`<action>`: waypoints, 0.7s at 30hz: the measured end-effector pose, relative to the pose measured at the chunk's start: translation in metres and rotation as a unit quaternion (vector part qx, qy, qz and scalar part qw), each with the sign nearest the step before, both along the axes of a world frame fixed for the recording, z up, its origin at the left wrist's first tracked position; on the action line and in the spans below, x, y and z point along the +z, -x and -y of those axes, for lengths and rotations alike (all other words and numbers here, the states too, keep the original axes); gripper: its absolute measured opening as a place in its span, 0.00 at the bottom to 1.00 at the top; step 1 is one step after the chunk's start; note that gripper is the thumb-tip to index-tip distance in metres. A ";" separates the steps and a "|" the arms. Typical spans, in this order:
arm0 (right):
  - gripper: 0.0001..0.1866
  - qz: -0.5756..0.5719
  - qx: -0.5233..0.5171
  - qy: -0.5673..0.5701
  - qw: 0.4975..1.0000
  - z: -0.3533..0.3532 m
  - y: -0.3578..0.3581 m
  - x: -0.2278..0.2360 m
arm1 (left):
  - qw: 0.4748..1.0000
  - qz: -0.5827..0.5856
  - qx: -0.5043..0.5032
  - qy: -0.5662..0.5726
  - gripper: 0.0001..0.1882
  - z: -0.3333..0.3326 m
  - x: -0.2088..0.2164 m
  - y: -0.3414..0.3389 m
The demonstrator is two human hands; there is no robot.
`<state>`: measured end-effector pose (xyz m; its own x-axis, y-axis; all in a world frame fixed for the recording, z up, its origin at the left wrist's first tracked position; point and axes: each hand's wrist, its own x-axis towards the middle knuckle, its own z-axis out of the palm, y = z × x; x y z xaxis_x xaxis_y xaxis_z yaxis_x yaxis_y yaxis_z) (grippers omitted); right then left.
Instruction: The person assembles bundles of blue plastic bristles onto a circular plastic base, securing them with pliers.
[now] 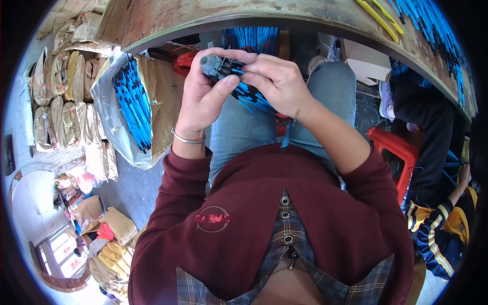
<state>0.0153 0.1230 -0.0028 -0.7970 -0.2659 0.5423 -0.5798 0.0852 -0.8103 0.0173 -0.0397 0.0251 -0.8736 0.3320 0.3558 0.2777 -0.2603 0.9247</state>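
Observation:
Above my lap I hold what looks like an umbrella frame (250, 100), a bundle of thin blue ribs with black joints. A grey ridged plastic hub (210, 64) caps its upper left end. My left hand (202, 96) is wrapped round the frame just below the hub, its thumb pressed along the near side. With thumb and forefinger, my right hand (280, 84) pinches a rib among the black joints; the exact spot is covered by the fingertips. Thin wire ends stick up between the two hands. The lower part of the frame hangs between my knees.
A wooden table (213, 14) curves across the top, bearing yellow-handled pliers (381, 19) and blue ribs (432, 35). A lined sack (133, 104) of blue ribs stands left, near stacked brown packages (66, 114). A red stool (399, 152) and a co-worker (427, 117) are at the right.

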 end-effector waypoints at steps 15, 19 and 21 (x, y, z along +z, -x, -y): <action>0.06 -0.023 -0.073 -0.043 0.996 0.024 -0.015 0.005 | 0.982 0.057 0.155 -0.094 0.03 -0.012 -0.001 -0.005; 0.05 -0.025 -0.097 -0.033 0.994 0.020 -0.019 0.007 | 0.982 0.051 0.150 -0.107 0.02 -0.013 -0.001 -0.004; 0.05 -0.022 -0.100 -0.020 0.995 0.013 -0.015 0.004 | 0.984 0.043 0.144 -0.093 0.03 -0.013 0.001 -0.004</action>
